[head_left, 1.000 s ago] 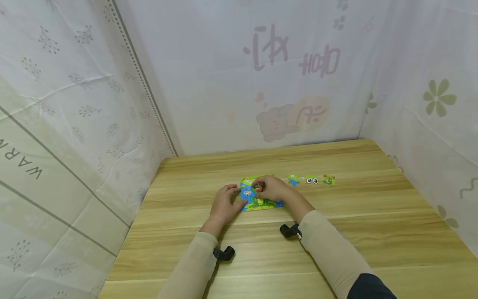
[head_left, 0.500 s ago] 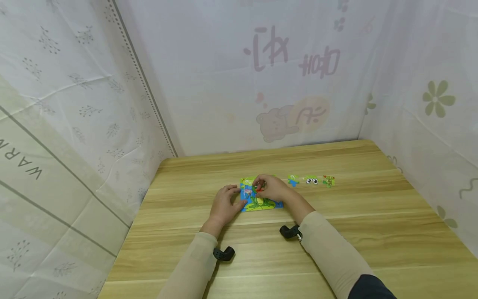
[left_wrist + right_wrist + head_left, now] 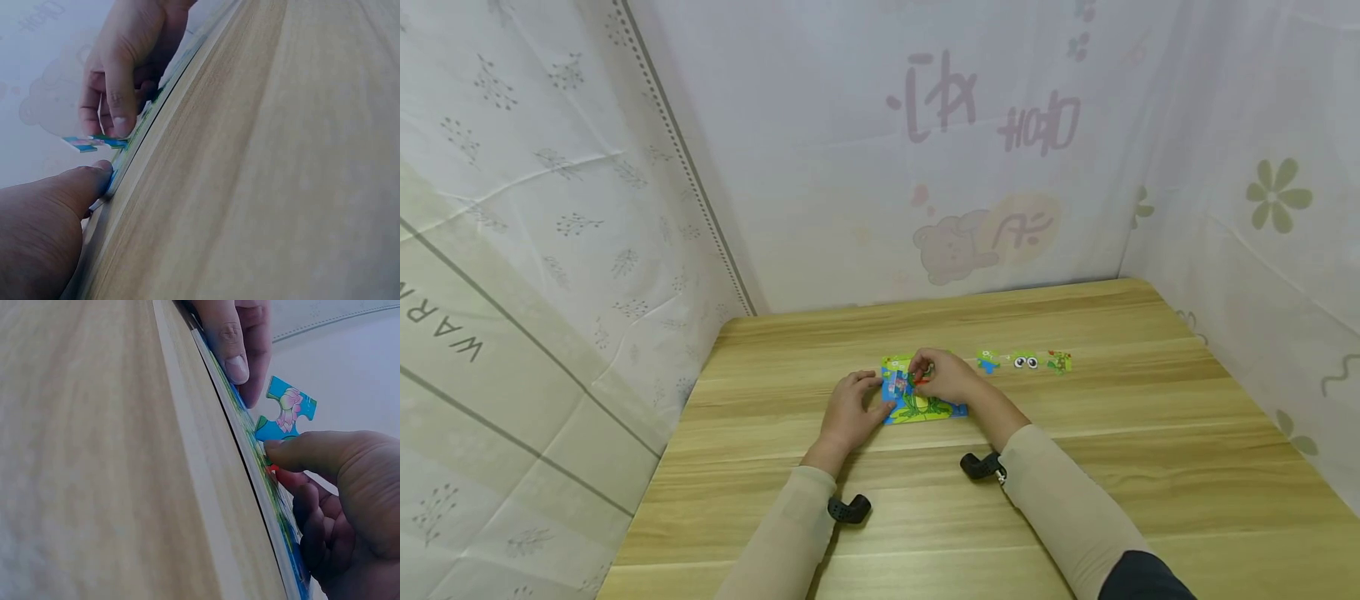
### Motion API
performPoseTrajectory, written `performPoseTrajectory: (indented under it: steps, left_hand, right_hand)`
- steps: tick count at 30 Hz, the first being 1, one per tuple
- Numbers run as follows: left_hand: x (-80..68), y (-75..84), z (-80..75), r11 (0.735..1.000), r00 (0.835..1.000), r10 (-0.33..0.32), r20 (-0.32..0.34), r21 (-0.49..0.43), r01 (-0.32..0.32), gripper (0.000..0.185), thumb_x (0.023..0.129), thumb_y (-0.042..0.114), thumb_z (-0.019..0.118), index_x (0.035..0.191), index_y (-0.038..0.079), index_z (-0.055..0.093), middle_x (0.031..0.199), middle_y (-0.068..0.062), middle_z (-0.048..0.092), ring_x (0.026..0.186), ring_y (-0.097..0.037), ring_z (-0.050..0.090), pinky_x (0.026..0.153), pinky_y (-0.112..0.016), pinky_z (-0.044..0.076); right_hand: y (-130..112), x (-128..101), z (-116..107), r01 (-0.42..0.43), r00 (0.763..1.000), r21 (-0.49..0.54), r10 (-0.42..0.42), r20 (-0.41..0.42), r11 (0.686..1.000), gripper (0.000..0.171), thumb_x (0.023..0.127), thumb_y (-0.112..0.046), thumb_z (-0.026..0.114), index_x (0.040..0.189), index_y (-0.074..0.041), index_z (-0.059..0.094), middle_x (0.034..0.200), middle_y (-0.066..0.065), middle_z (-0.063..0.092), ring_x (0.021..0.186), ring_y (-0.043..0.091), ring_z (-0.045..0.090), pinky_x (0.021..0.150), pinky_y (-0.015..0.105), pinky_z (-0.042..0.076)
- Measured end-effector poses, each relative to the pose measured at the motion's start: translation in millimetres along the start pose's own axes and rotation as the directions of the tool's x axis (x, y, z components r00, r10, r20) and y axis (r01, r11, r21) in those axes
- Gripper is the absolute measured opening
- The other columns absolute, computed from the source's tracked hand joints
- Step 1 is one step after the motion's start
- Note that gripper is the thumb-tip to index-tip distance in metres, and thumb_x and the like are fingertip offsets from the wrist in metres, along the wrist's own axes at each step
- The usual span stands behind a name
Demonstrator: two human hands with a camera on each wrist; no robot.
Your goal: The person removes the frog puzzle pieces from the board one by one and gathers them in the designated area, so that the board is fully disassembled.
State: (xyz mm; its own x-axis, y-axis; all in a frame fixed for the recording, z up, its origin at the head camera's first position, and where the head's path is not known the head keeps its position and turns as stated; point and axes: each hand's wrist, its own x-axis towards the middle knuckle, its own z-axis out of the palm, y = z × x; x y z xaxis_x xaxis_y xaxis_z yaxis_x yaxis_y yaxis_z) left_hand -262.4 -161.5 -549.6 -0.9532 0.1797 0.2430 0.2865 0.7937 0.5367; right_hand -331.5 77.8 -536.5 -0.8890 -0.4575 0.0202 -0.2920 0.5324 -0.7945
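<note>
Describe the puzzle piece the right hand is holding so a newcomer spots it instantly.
On the wooden table, find the frog puzzle board at the centre. Just above its left part, the right hand pinches a blue puzzle piece with a pink flower. It is lifted and tilted; the three loose pieces lie flat.

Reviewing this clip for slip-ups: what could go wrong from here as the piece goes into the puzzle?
The right hand pinches the blue puzzle piece by one edge only, so it might twist or drop. The left hand steadies the puzzle board just at its edge; pressing down could slide it. The loose pieces lie beside the right forearm, which might brush them.
</note>
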Motion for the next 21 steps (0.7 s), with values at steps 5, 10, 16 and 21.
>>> performPoseTrajectory:
  steps: [5, 10, 16, 21]
  left_hand:
    - [-0.2, 0.3, -0.6, 1.0, 1.0, -0.003, 0.005, -0.004, 0.003, 0.054, 0.093, 0.044, 0.078, 0.136, 0.013, 0.068, 0.149, -0.005, 0.055, 0.141, -0.03, 0.047, 0.119, -0.048, 0.039]
    - [0.3, 0.6, -1.1, 1.0, 1.0, -0.01, 0.01, -0.004, 0.01, 0.053, 0.094, 0.045, 0.077, 0.136, 0.014, 0.067, 0.149, -0.004, 0.055, 0.142, -0.03, 0.046, 0.119, -0.048, 0.038]
    - [0.8, -0.7, 0.0, 1.0, 1.0, -0.003, 0.004, -0.009, 0.003, 0.053, 0.094, 0.044, 0.077, 0.136, 0.014, 0.068, 0.149, -0.005, 0.055, 0.142, -0.03, 0.046, 0.119, -0.049, 0.039]
    - [0.3, -1.5, 0.4, 1.0, 1.0, 0.01, -0.002, -0.006, -0.01, 0.052, 0.094, 0.044, 0.077, 0.135, 0.013, 0.068, 0.148, -0.005, 0.055, 0.141, -0.031, 0.046, 0.118, -0.05, 0.039]
  right_hand:
    - [0.4, 0.0, -0.5, 0.003, 1.0, 0.007, -0.003, -0.016, 1.0, 0.021, 0.09, -0.02, 0.083, 0.103, -0.025, 0.067, 0.101, -0.005, 0.066, 0.079, 0.018, 0.06, 0.073, 0.035, 0.052]
    - [1.2, 0.3, -0.8, -0.006, 1.0, 0.016, 0.006, -0.012, 1.0, 0.014, 0.095, -0.023, 0.079, 0.103, -0.025, 0.068, 0.102, -0.005, 0.066, 0.077, 0.018, 0.06, 0.073, 0.036, 0.052]
    - [1.5, 0.1, -1.8, 0.009, 1.0, 0.028, -0.008, -0.01, 1.0, 0.011, 0.096, -0.025, 0.078, 0.102, -0.024, 0.069, 0.1, -0.003, 0.065, 0.076, 0.019, 0.059, 0.072, 0.036, 0.051]
    - [0.8, -1.3, -3.4, 0.011, 1.0, 0.033, -0.01, -0.009, 0.999, 0.01, 0.095, -0.024, 0.078, 0.101, -0.021, 0.07, 0.099, -0.002, 0.066, 0.082, 0.018, 0.059, 0.074, 0.036, 0.051]
